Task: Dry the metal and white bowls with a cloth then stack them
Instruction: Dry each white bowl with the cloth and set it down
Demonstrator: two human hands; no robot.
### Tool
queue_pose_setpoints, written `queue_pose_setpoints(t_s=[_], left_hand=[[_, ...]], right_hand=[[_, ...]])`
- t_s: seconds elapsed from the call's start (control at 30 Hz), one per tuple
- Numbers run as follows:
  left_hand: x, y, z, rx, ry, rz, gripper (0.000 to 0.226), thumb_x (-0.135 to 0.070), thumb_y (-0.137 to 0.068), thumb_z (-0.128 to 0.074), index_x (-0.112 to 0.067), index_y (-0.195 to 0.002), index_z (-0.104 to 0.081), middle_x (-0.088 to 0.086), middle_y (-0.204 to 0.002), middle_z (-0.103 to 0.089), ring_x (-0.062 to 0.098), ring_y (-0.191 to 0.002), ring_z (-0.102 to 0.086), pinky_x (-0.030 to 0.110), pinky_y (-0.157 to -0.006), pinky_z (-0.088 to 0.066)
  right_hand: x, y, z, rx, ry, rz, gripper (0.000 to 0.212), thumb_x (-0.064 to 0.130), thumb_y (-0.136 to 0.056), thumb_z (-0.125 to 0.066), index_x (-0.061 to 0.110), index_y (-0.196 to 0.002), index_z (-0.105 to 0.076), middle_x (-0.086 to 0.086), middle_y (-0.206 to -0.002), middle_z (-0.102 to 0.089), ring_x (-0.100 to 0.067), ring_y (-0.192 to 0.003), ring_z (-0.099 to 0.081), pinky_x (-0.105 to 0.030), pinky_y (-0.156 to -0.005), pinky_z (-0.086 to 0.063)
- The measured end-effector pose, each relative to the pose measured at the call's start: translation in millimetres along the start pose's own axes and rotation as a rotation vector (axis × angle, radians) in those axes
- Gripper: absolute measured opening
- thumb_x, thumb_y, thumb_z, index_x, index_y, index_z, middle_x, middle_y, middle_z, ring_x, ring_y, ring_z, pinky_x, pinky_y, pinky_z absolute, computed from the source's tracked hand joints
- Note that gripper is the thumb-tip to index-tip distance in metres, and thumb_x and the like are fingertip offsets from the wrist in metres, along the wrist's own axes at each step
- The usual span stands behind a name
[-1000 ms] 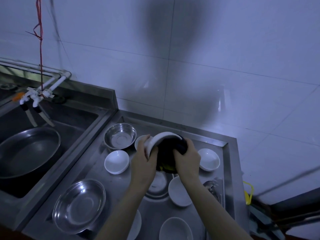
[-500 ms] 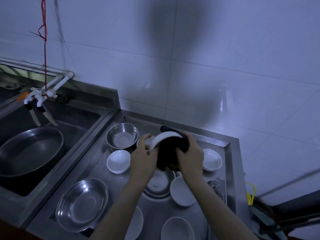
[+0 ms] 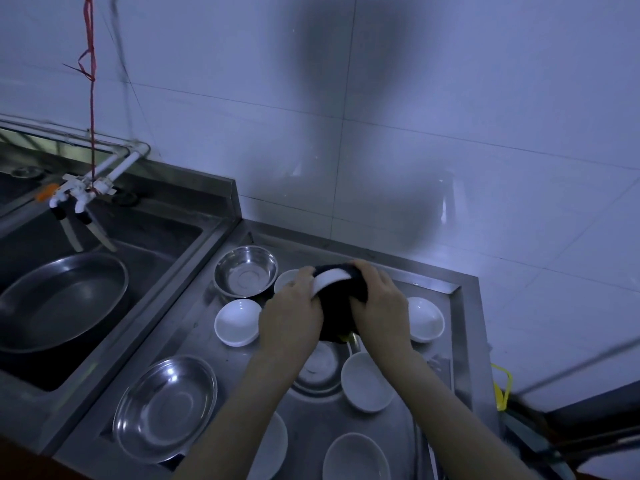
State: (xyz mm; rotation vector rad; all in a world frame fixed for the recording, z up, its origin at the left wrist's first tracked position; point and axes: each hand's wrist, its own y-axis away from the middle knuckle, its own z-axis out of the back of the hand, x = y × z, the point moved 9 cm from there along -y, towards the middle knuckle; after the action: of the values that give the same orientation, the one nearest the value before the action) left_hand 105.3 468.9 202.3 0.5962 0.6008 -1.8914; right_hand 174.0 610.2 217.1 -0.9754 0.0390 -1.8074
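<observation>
**Drying a white bowl above the draining counter**

Holding position, left to right. A large metal pan lies in the sink under the taps; its left edge is cut off by the frame. On the steel counter a wide metal dish sits near the front left corner, with a small white bowl and a deep metal bowl behind it. The left hand grips the rim of a tilted white bowl, fingers curled over its edge. The right hand clutches a dark cloth pressed into that bowl — the bowl's inside is hidden by the cloth. Another white bowl behind the left hand shows only a sliver, and a metal bowl beneath the wrists is half covered. White bowls lie below the right forearm, at the front edge — cut off — and just right of the right hand. A raised lip bounds the counter's back and right sides; bare steel shows between the dishes.
</observation>
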Motion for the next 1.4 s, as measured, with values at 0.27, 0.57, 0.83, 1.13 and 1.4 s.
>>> queue_pose_setpoints(t_s=[0.27,0.57,0.83,1.13,1.4], left_hand=[[23,8,-24,0.182,0.209,0.209,0.019,-0.008,-0.095,-0.042,-0.006,-0.109,-0.055,0.016,-0.099,-0.067,0.036,-0.094,-0.061,0.046,-0.082,-0.051],[-1,-4,3,-0.007,-0.004,-0.025,0.026,-0.020,-0.095,-0.047,-0.024,-0.121,-0.051,0.005,-0.097,-0.067,0.030,-0.088,-0.064,0.040,-0.071,-0.050],[25,8,-30,0.180,0.177,0.211,0.013,-0.015,-0.098,-0.041,-0.009,-0.091,-0.050,0.017,-0.092,-0.066,0.038,-0.089,-0.061,0.041,-0.074,-0.049],[-9,-14,-2,0.151,-0.381,-0.063,0.015,-0.026,-0.099,-0.042,-0.017,-0.108,-0.050,0.005,-0.092,-0.062,0.029,-0.086,-0.064,0.032,-0.064,-0.039],[28,10,-31,0.351,0.739,0.507,0.037,-0.058,-0.096,-0.041,-0.032,-0.110,-0.062,0.013,-0.087,-0.076,0.025,-0.078,-0.074,0.039,-0.076,-0.062]], right_hand=[[-28,5,-5,0.036,-0.244,-0.277,0.046,0.007,-0.079,-0.060,0.029,-0.119,-0.058,0.012,-0.100,-0.063,-0.017,-0.094,-0.060,-0.027,-0.080,-0.046],[-9,1,-2,-0.024,-0.043,-0.034,0.045,0.008,-0.080,-0.064,0.020,-0.123,-0.056,-0.002,-0.110,-0.065,-0.026,-0.089,-0.064,-0.030,-0.074,-0.053],[-26,2,-1,-0.022,-0.216,-0.260,0.043,0.008,-0.081,-0.060,0.027,-0.120,-0.059,0.005,-0.102,-0.065,-0.019,-0.092,-0.061,-0.025,-0.075,-0.045],[3,-6,-10,0.056,0.220,0.130,0.042,0.014,-0.083,-0.058,0.017,-0.125,-0.056,-0.009,-0.111,-0.063,-0.033,-0.079,-0.066,-0.040,-0.059,-0.055],[-5,13,1,-0.076,-0.033,0.051,0.063,0.005,-0.076,-0.068,0.019,-0.134,-0.048,-0.008,-0.129,-0.057,-0.030,-0.102,-0.062,-0.036,-0.078,-0.052]])
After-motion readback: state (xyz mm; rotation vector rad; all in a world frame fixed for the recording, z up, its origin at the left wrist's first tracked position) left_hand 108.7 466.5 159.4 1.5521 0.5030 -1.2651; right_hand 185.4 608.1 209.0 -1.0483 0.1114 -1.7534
